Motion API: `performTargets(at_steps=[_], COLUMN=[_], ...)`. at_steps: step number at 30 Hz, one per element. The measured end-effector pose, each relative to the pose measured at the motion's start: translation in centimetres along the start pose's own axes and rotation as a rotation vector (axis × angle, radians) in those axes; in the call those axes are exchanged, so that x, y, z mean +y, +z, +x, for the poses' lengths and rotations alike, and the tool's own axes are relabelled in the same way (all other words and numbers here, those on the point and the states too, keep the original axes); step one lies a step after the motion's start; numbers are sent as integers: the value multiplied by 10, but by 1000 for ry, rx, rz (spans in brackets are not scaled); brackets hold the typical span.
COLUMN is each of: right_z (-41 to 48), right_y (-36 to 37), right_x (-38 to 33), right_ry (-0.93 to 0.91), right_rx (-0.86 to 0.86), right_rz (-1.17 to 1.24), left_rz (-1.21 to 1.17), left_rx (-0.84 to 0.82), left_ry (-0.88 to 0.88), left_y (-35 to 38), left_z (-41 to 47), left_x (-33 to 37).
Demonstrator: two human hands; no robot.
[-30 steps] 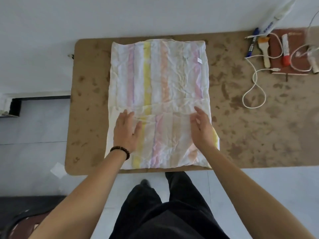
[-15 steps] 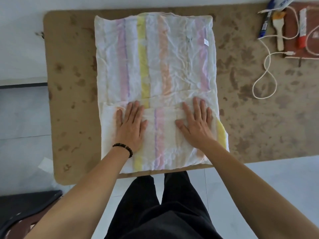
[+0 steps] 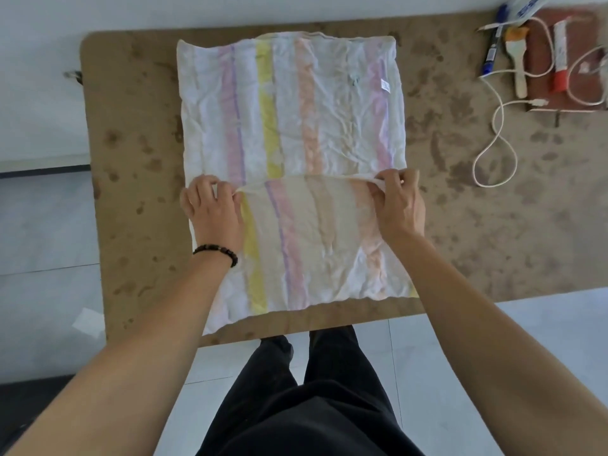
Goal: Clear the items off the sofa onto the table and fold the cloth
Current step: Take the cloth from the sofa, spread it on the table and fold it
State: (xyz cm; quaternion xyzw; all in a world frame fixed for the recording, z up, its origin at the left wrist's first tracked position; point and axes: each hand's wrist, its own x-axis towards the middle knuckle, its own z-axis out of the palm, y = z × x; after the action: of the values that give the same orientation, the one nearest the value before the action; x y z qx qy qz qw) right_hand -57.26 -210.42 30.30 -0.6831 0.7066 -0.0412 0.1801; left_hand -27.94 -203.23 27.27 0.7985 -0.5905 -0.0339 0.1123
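Your left hand [image 3: 214,212] and right hand [image 3: 398,205] each pinch one end of the cloth's [image 3: 296,110] folded edge, fingers curled round the fabric, with the edge drawn taut between them. Your left hand is at the cloth's left border and your right hand at its right border.

You are standing at the near side of the brown, stained table [image 3: 493,225], black trousers [image 3: 312,406] showing below its edge. The cloth lies on the left half of the table, white with pink, yellow and orange stripes running away from you. Its near part is doubled over, so the flap you hold covers the lower portion, and the far portion lies flat in a single, wrinkled layer. The near border comes close to the table's near edge.

At the far right corner sits a reddish-brown board [image 3: 539,93]. A white cable [image 3: 496,126] loops from it across the bare tabletop, well apart from the cloth. A paintbrush [image 3: 518,70] lies at the board's left edge, a blue pen [image 3: 492,57] just beside it, and a red-capped tube [image 3: 560,60] rests on the board.

A dark beaded bracelet [image 3: 217,253] circles your left wrist. A small white tag [image 3: 385,84] lies near the cloth's far right side.
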Motion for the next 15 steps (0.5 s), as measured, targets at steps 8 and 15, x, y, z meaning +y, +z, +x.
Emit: performTargets(at_steps=[8,15], right_z=[29,25], right_y=[-10,-34], right_x=[11,31], right_ry=[109,135], right_rx=[-278,-326], right_rz=[22,351], left_rz=[-35,126], left_rx=[40,-529], left_ry=[53,-48], left_y=[-10,4], left_z=[-40,-52], left_x=[36,21])
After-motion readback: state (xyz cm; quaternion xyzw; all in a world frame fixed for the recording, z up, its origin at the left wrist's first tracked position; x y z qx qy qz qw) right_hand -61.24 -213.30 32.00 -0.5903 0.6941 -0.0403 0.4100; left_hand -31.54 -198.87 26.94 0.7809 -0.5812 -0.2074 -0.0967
